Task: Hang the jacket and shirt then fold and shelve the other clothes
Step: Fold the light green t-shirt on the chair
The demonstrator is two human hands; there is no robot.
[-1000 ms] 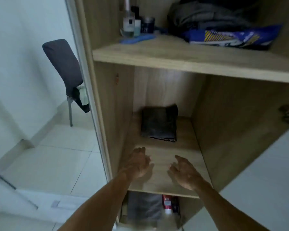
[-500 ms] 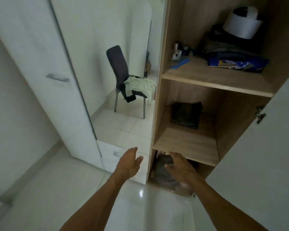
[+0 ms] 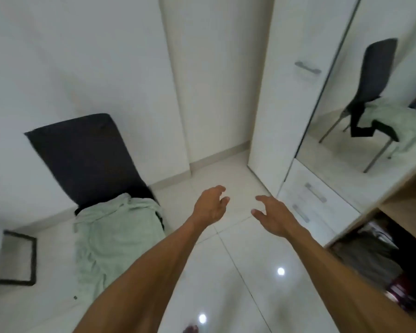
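While both hands reach out over the tiled floor (image 3: 238,272), the left hand (image 3: 210,207) and right hand (image 3: 275,218) hold nothing, fingers (image 3: 219,189) loosely spread. One pale green garment (image 3: 111,236) lies draped over the seat of one dark chair (image 3: 82,157), left of the hands. Two drawers (image 3: 322,205) sit below one mirror (image 3: 334,152).

Chair (image 3: 82,159) seat hidden under green garment (image 3: 111,236), wardrobe (image 3: 286,116) cut off at right
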